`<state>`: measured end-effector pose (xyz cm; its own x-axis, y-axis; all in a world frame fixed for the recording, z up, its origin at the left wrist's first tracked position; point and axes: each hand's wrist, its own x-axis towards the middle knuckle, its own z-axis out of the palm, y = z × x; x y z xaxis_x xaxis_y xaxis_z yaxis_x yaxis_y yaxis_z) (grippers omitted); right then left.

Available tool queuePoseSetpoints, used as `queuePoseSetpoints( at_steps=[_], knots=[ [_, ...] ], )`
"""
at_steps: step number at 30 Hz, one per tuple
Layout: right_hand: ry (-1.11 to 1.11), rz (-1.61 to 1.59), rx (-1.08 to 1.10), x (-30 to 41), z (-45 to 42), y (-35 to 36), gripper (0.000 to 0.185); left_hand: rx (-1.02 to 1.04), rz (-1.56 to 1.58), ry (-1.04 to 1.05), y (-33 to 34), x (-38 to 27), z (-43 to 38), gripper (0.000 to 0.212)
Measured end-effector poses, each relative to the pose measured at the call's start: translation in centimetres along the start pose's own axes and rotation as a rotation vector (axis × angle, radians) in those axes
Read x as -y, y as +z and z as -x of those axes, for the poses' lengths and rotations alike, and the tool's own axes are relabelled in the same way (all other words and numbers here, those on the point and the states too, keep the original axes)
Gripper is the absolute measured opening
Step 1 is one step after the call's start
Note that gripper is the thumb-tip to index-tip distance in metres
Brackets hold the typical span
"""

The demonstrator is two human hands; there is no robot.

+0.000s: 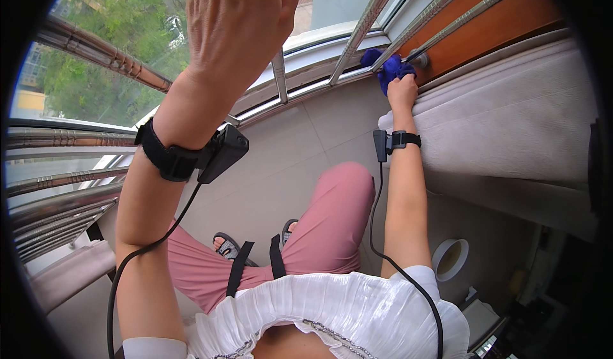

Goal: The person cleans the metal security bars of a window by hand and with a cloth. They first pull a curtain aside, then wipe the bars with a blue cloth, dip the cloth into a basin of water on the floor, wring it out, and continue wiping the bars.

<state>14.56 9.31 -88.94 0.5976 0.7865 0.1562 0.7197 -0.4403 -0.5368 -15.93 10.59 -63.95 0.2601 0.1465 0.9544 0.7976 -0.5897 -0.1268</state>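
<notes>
At the top, my left hand (234,19) is raised with its fingers curled; its fingertips lie past the upper picture edge, so what it grips is hidden. It is close to the metal railing bars (354,38) in front of the window. Lower and to the right, my right hand (402,91) is closed on a dark blue cloth (392,67). The cloth lies against the bottom rail (311,90) and around the foot of the bars, beside the round metal wall mount (420,58). Each wrist wears a black strap with a small cabled device.
An orange-brown panel (479,28) meets the railing at the upper right. Below it hangs a pale curtain (507,110) close to my right arm. A round white-rimmed container (450,260) is at the lower right. More railing bars (72,139) run along the left, before the window glass.
</notes>
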Motion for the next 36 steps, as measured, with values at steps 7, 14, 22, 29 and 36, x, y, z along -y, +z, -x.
queuePoseSetpoints(
  at_steps=[7,14,22,29,36],
  knots=[
    [0.293,-0.394,0.064,2.0,-2.3,-0.3,0.063,0.431,0.040,0.087,-1.6,-7.1,8.0,0.094],
    [0.564,-0.744,-0.017,-2.3,-8.1,6.9,0.053,1.078,0.118,0.415,3.1,-12.2,18.2,0.077],
    [0.655,-1.023,0.072,3.8,-0.7,6.7,0.058,1.238,0.155,0.263,3.1,-9.7,22.0,0.074],
    [0.614,-0.963,0.120,2.9,-1.3,6.5,0.063,1.218,0.101,0.165,0.8,-8.2,22.0,0.081],
    [0.816,-1.250,0.011,3.4,-0.4,6.7,0.060,1.308,0.055,0.267,-0.5,-8.4,21.4,0.081]
  ],
)
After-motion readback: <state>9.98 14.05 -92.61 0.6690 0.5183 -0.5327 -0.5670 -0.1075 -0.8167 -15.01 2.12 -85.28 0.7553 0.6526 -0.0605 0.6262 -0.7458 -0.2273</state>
